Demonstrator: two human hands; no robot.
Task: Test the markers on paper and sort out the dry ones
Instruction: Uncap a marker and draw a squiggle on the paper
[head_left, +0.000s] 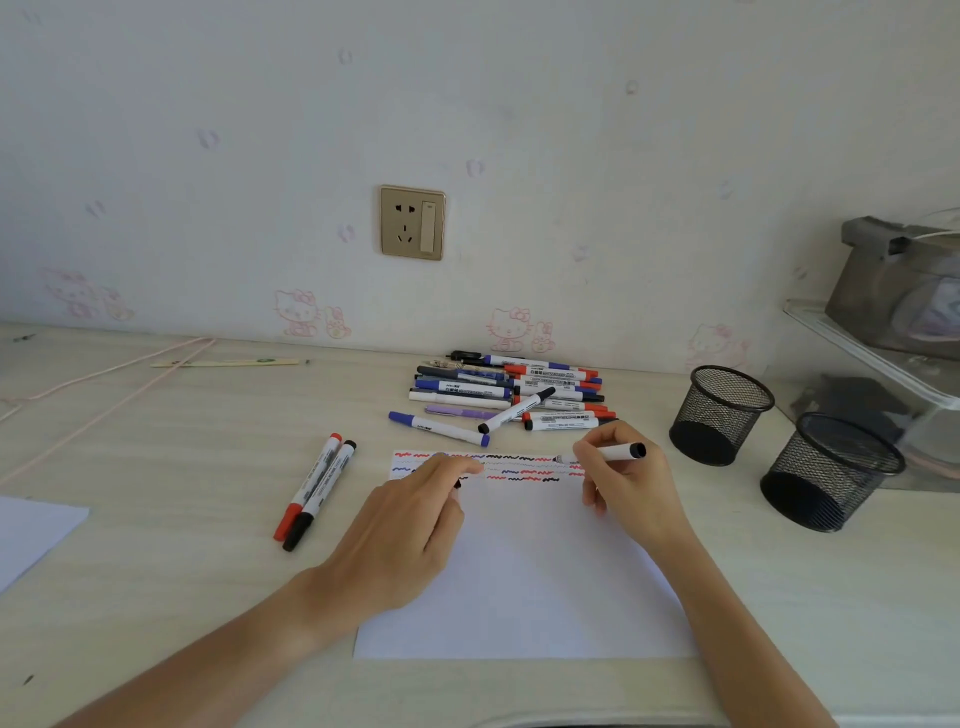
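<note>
right hand (621, 470) grips a black-ended marker (605, 454), tip on the paper (524, 571)'s far edge; left hand (410, 519) pinches a black cap (458, 483) there.

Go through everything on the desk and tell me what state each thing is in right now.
Right hand: holds an uncapped marker, tip on the paper.
Left hand: rests on the paper, pinching a black cap.
Paper: squiggles along the top, blank below.
Marker pile: capped, lying flat.
Red and black markers: capped, set aside.
Mesh cups: upright.
</note>
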